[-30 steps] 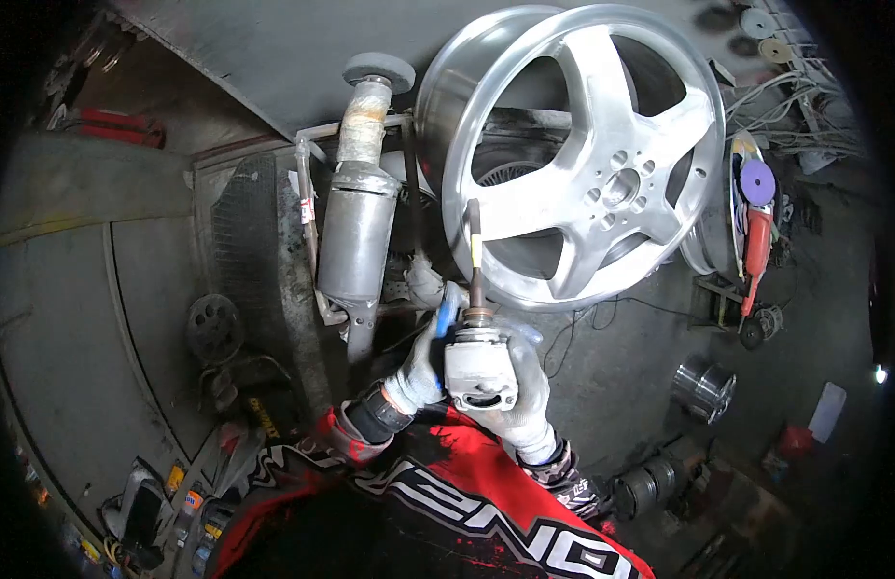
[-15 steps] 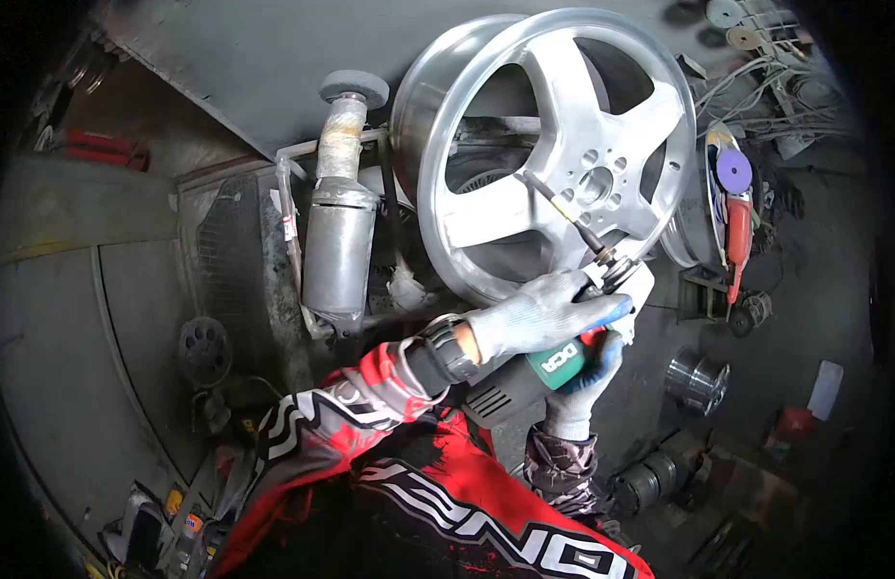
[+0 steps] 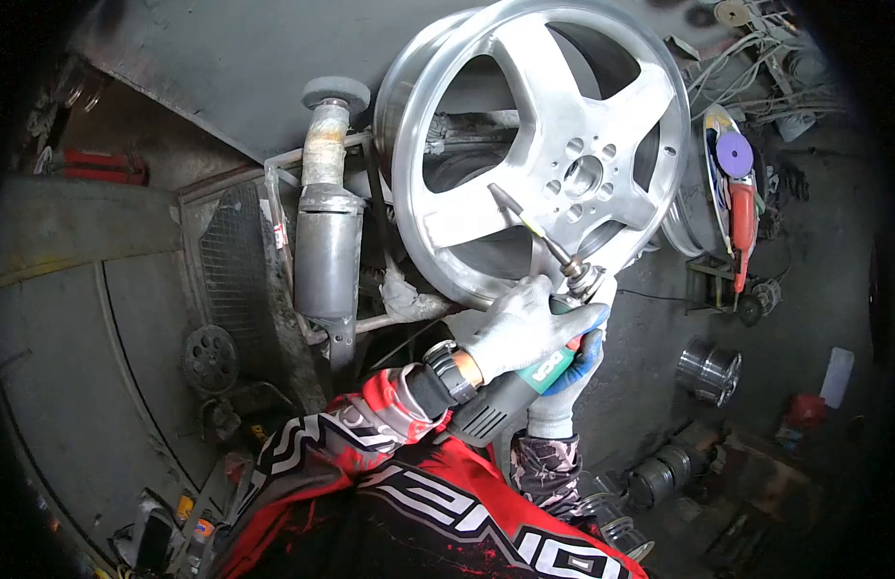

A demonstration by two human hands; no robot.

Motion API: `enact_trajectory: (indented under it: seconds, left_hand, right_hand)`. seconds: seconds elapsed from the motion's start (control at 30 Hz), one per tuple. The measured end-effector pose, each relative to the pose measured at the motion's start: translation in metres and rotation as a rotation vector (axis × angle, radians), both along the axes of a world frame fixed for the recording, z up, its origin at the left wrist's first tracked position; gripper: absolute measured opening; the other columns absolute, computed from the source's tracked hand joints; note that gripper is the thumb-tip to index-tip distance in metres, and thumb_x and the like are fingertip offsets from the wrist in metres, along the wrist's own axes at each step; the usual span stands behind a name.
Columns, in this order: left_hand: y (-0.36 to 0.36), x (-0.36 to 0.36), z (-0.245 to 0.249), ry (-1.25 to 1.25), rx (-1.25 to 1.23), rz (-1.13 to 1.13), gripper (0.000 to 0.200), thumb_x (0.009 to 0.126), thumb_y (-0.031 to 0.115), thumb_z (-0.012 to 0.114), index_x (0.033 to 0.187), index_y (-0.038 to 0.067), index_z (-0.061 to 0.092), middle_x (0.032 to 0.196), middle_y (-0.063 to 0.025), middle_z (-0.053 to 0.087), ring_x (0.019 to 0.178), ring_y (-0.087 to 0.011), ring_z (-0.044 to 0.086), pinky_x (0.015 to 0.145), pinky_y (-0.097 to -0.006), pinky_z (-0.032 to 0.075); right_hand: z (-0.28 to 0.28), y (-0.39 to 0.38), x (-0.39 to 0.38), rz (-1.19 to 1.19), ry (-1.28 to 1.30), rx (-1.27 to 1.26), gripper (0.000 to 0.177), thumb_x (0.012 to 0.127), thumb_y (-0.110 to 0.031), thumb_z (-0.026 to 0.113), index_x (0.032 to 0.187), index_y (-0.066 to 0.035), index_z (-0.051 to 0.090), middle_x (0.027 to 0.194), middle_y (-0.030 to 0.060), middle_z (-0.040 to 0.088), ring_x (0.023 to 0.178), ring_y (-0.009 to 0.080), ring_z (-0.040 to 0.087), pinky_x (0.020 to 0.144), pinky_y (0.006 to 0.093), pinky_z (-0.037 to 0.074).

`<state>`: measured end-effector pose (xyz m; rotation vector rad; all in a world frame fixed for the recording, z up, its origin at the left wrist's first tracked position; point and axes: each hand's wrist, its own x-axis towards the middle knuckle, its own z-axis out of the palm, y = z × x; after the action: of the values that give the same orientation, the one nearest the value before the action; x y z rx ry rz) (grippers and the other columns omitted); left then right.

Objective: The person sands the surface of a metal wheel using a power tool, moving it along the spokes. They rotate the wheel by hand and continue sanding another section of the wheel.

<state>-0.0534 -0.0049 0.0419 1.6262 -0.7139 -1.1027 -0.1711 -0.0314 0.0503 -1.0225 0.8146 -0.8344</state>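
Note:
A green and black power tool [image 3: 496, 407] is held in both gloved hands. My left hand [image 3: 525, 328], with a watch at its wrist, is wrapped over the front of the tool. My right hand [image 3: 573, 372] grips it from below and the right, partly hidden behind the tool. From the tool's head a long metal bit [image 3: 542, 230] points up and left, its tip over a spoke of the silver wheel rim [image 3: 472, 214]. Whether the tip touches the spoke cannot be told.
A grey cylindrical motor [image 3: 329, 256] with a round wheel on top stands left of the rim on a metal frame. At right are a red grinder [image 3: 743, 222] with a purple disc, cables [image 3: 732, 72] and another metal rim [image 3: 708, 373].
The view has shifted a little. Both hands and the tool have moved left, and the bit's tip now lies further left and lower relative to the rim's hub.

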Motion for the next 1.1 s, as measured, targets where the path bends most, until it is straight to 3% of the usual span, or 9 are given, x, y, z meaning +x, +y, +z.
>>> enact_trajectory:
  seconds: [0.1, 0.2, 0.23, 0.4, 0.5, 0.63, 1.0, 1.07, 1.1]
  left_hand:
    - [-0.007, -0.004, -0.012, -0.406, -0.179, -0.15, 0.081, 0.08, 0.071, 0.066, 0.088, -0.01, 0.062, 0.089, -0.0248, 0.064, 0.084, -0.0404, 0.067, 0.075, -0.0448, 0.053]
    - [-0.025, -0.003, -0.012, -0.236, 0.017, -0.08, 0.075, 0.083, 0.069, 0.064, 0.099, -0.005, 0.064, 0.087, -0.023, 0.062, 0.084, -0.0395, 0.065, 0.073, -0.0463, 0.053]
    - [-0.028, 0.0, -0.011, -0.21, 0.072, -0.126, 0.056, 0.089, 0.063, 0.06, 0.111, 0.012, 0.068, 0.084, -0.0203, 0.059, 0.081, -0.0375, 0.064, 0.068, -0.0463, 0.052]
    - [-0.005, -0.019, -0.044, -0.719, -0.289, -0.069, 0.036, 0.096, 0.054, 0.056, 0.116, 0.028, 0.069, 0.084, -0.0171, 0.054, 0.072, -0.0349, 0.061, 0.06, -0.0455, 0.05]
    - [-0.002, -0.024, -0.051, -0.565, -0.09, -0.047, 0.036, 0.095, 0.054, 0.057, 0.116, 0.028, 0.069, 0.083, -0.0164, 0.053, 0.07, -0.0342, 0.06, 0.059, -0.0452, 0.05]
    - [-0.018, -0.009, -0.029, -0.471, -0.047, -0.221, 0.083, 0.088, 0.072, 0.053, 0.102, -0.01, 0.061, 0.093, -0.0285, 0.063, 0.089, -0.0437, 0.066, 0.078, -0.0475, 0.054]
    - [0.009, 0.002, -0.018, -0.261, 0.094, -0.297, 0.088, 0.083, 0.074, 0.058, 0.12, -0.006, 0.06, 0.098, -0.0293, 0.065, 0.089, -0.0443, 0.068, 0.076, -0.0465, 0.055]
    - [-0.006, -0.001, -0.03, -0.558, -0.1, -0.496, 0.088, 0.083, 0.076, 0.056, 0.117, -0.005, 0.062, 0.094, -0.0289, 0.066, 0.09, -0.0444, 0.068, 0.079, -0.0459, 0.055]
    - [-0.013, 0.007, -0.007, -0.168, 0.086, -0.306, 0.092, 0.083, 0.078, 0.053, 0.105, -0.011, 0.063, 0.094, -0.0305, 0.067, 0.092, -0.0442, 0.069, 0.082, -0.0455, 0.054]
  right_hand:
    - [-0.011, -0.009, -0.008, -0.006, 0.008, 0.048, 0.056, 0.104, -0.045, 0.042, 0.147, -0.01, 0.039, 0.136, 0.0081, 0.054, 0.123, 0.0198, 0.054, 0.106, 0.0375, 0.045]
    - [-0.008, -0.018, 0.004, -0.025, -0.103, 0.105, 0.057, 0.104, -0.046, 0.042, 0.148, -0.011, 0.038, 0.138, 0.0081, 0.052, 0.124, 0.0203, 0.054, 0.107, 0.0381, 0.045]
    - [-0.007, -0.02, 0.005, -0.006, -0.101, 0.102, 0.057, 0.104, -0.046, 0.041, 0.148, -0.011, 0.037, 0.139, 0.0084, 0.052, 0.126, 0.0204, 0.053, 0.107, 0.0385, 0.044]
    - [-0.011, -0.008, -0.003, 0.07, -0.062, 0.114, 0.056, 0.106, -0.044, 0.037, 0.149, -0.01, 0.036, 0.142, 0.0086, 0.05, 0.129, 0.021, 0.051, 0.109, 0.0385, 0.043]
    - [-0.011, -0.002, -0.003, 0.085, 0.076, 0.006, 0.054, 0.106, -0.044, 0.037, 0.148, -0.01, 0.037, 0.14, 0.0086, 0.051, 0.127, 0.0216, 0.052, 0.108, 0.0395, 0.044]
    - [-0.016, -0.013, -0.003, 0.006, -0.164, 0.285, 0.054, 0.105, -0.046, 0.037, 0.147, -0.012, 0.038, 0.137, 0.0088, 0.053, 0.126, 0.0227, 0.054, 0.107, 0.0401, 0.045]
    - [-0.013, 0.005, 0.003, -0.006, -0.132, 0.263, 0.051, 0.105, -0.043, 0.041, 0.145, -0.01, 0.041, 0.136, 0.0079, 0.055, 0.123, 0.021, 0.055, 0.106, 0.0389, 0.045]
    - [-0.015, -0.005, 0.0, -0.034, -0.138, 0.321, 0.052, 0.104, -0.046, 0.041, 0.141, -0.01, 0.043, 0.133, 0.0086, 0.054, 0.122, 0.0211, 0.055, 0.104, 0.038, 0.046]
    - [-0.013, -0.01, 0.001, -0.026, -0.155, 0.334, 0.051, 0.104, -0.047, 0.04, 0.138, -0.011, 0.045, 0.132, 0.0089, 0.054, 0.122, 0.022, 0.055, 0.104, 0.0392, 0.046]
